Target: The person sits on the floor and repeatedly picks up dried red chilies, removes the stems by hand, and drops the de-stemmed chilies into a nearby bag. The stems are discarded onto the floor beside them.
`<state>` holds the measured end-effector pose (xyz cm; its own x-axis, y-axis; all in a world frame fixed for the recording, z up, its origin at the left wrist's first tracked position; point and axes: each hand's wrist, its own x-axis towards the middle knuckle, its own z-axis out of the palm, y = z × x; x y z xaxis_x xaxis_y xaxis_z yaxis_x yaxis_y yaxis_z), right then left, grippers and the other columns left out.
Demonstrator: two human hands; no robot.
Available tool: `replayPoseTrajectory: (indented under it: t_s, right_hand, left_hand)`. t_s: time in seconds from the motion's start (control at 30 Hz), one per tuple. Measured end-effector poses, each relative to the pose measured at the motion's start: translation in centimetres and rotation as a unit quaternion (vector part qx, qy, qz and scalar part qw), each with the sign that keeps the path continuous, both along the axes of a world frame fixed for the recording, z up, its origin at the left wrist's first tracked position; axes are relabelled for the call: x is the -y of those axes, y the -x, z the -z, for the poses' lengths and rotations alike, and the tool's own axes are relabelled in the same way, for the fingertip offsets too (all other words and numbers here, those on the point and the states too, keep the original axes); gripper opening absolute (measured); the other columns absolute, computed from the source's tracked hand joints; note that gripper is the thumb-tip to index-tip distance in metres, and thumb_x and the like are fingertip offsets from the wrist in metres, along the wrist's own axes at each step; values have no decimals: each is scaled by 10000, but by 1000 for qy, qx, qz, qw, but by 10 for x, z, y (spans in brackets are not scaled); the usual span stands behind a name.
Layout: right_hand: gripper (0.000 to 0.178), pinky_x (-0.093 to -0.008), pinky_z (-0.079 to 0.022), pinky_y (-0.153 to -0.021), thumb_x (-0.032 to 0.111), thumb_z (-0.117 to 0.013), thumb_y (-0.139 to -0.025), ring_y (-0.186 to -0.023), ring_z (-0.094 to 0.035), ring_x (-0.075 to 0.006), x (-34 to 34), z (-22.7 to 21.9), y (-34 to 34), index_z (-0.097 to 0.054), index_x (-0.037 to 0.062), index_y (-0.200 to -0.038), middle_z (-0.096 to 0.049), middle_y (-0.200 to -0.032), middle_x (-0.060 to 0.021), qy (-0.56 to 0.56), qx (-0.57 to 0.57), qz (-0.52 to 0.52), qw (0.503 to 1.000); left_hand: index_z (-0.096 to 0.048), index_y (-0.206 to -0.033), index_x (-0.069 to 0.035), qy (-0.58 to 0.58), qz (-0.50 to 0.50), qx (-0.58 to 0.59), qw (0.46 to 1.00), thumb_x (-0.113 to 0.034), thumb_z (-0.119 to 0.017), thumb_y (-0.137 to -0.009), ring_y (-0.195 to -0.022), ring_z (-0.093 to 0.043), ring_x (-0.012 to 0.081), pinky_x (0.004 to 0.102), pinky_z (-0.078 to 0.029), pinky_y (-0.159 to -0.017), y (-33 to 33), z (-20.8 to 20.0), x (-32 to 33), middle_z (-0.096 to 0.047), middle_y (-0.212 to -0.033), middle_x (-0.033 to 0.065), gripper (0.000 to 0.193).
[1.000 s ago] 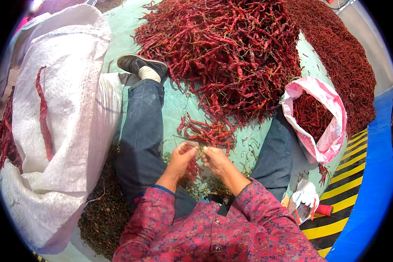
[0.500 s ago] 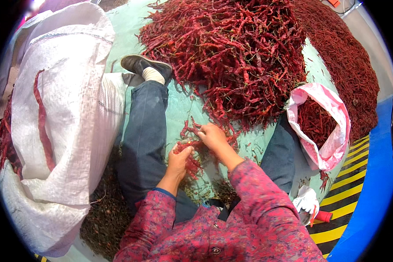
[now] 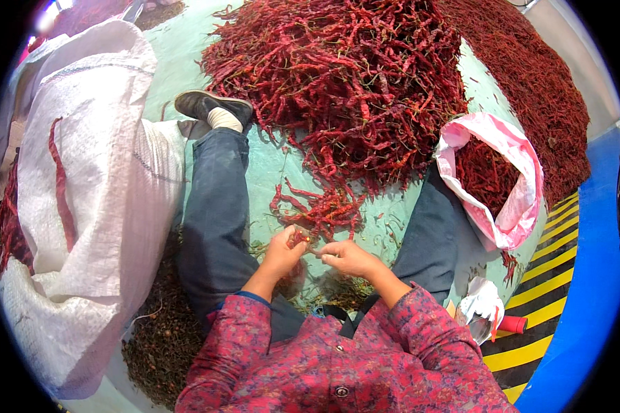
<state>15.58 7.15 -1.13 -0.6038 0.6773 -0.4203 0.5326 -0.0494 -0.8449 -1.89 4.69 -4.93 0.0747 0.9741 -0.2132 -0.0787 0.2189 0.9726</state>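
My left hand (image 3: 281,253) is closed around a few dried red chilies (image 3: 297,237), which show between thumb and fingers. Close beside it on the right, my right hand (image 3: 351,259) makes a pinch. Its fingertips almost meet the left hand, and what they hold is too small to make out. Just beyond both hands lies a small loose cluster of dried chilies (image 3: 329,212) on the pale green sheet (image 3: 265,168). Behind that rises a large heap of dried chilies (image 3: 344,82) with stems on.
My legs stretch out on either side. A white woven sack (image 3: 89,186) stands at left, over dark debris (image 3: 162,344). At right are a pink-and-white bag (image 3: 530,186) holding chilies, a second chili heap (image 3: 537,96), a white cloth-like bundle (image 3: 481,306) and a red cylinder (image 3: 513,324).
Both hands have drawn back toward my body, off the small cluster. The right hand has swung from above the left hand to its right side. The view has shifted slightly.
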Motion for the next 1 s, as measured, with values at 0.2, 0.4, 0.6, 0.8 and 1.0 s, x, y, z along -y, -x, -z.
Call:
replayPoseTrajectory:
  t_s: [0.2, 0.4, 0.6, 0.8, 1.0]
  right_hand:
    - [184, -309, -384, -500, 195, -528, -721, -501, -472, -155, 9, 28, 15, -550, 13, -721, -496, -548, -110, -57, 35, 79, 995]
    - [170, -260, -397, -467, 169, -492, -738, -513, -487, -108, 14, 55, 24, -568, 18, -728, -519, -578, -29, -140, 57, 192, 970]
    - [119, -225, -368, -395, 97, -491, -691, -423, -438, -108, -33, 18, -38, -547, 8, -748, -488, -559, -30, 130, -237, 453, 850]
    - [434, -287, -447, -567, 397, -322, -841, -563, -493, -188, -90, -94, -184, -456, -15, -845, -514, -685, -112, 2, -408, 741, 533]
    - [192, -260, -419, -449, 198, -556, -731, -541, -514, -149, 0, 25, -26, -524, 39, -833, -542, -691, -66, 289, -114, 412, 857]
  left_hand:
    - [-484, -827, -19, -39, 37, -178, 983, -64, -528, -701, -526, -471, 134, 274, -382, -495, -6, -9, 6, -501, -606, 86, 141]
    - [-481, -816, -30, -108, -6, -264, 959, -44, -532, -679, -510, -485, 197, 291, -388, -493, -13, 11, 11, -501, -606, 114, 148]
    - [-480, -789, -32, 36, -160, -79, 983, -27, -503, -723, -507, -480, 112, 243, -389, -481, 0, 22, 6, -520, -625, 39, 70]
    - [-480, -875, -12, 112, -228, 147, 956, -25, -497, -750, -595, -526, 133, 246, -417, -555, 1, 17, 2, -525, -760, 35, 126]
    - [-486, -890, -11, 98, -211, 183, 955, -4, -514, -736, -633, -537, 131, 235, -420, -596, 1, 9, 0, -533, -791, 39, 157]
